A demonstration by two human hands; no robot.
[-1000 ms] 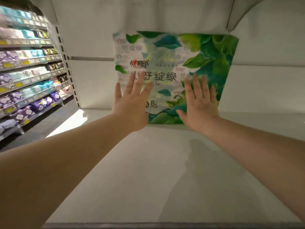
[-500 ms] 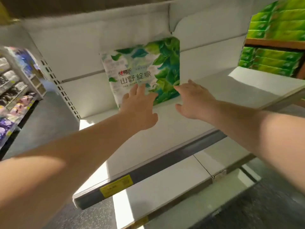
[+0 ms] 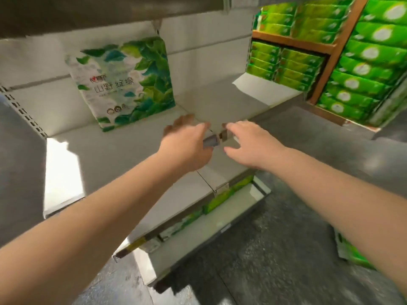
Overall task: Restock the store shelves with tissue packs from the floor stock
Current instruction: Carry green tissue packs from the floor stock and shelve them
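White metal shelf [image 3: 123,150], centre: green leaf-printed tissue pack [image 3: 123,82] stands upright against the back panel, upper left, facing shoppers. Left hand [image 3: 187,146] and right hand [image 3: 248,144], loosely spread and empty, hover at mid-frame.

**Bare arms, nothing worn**

Not much to report on the person here. Both forearms were bare right up to the bottom frame edge, no sleeves or cuffs anywhere in view. The left hand [image 3: 187,146] and right hand [image 3: 248,144] had no gloves, and I couldn't spot a watch, bracelet or ring on either. Fingers [image 3: 182,119] looked plain, though the picture was too blurry to judge the nails.
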